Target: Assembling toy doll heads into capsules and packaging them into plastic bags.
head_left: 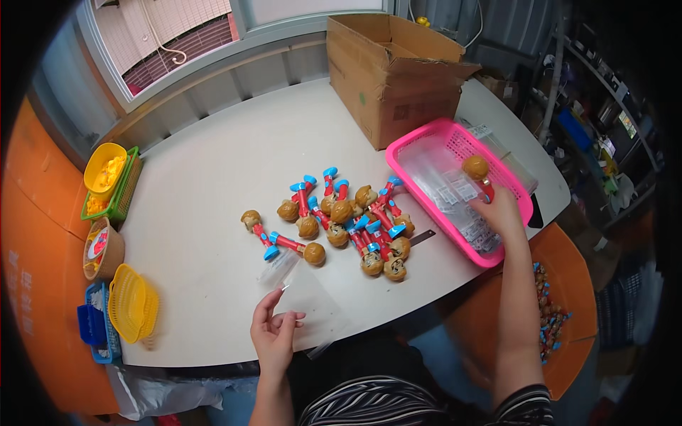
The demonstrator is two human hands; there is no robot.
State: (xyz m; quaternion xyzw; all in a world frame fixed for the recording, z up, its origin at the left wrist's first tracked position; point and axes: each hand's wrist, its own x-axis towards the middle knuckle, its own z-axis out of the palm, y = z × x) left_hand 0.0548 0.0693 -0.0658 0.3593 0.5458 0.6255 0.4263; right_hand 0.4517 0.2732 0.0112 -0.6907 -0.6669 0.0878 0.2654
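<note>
My left hand (pixel 273 334) pinches the edge of a clear plastic bag (pixel 316 305) at the table's front edge. In my right hand (pixel 501 211) is a toy figure (pixel 475 167) with a round brown-haired head and a red body, held over the right side of the pink basket (pixel 401 170). Flat clear bags with printed labels (pixel 458 202) fill that basket. Similar brown-haired figures with red bodies and blue feet lie in a loose pile (pixel 341 211) mid-table. One figure (pixel 260 234) rests at the pile's left side, close to more clear plastic.
A tall open cardboard box (pixel 391 92) stands behind the pink basket. Yellow (pixel 133 302), green and blue baskets line the table's left edge. A dark ruler (pixel 423 238) lies right of the pile. Below the table at right, an orange bin (pixel 572 284) holds many small figures.
</note>
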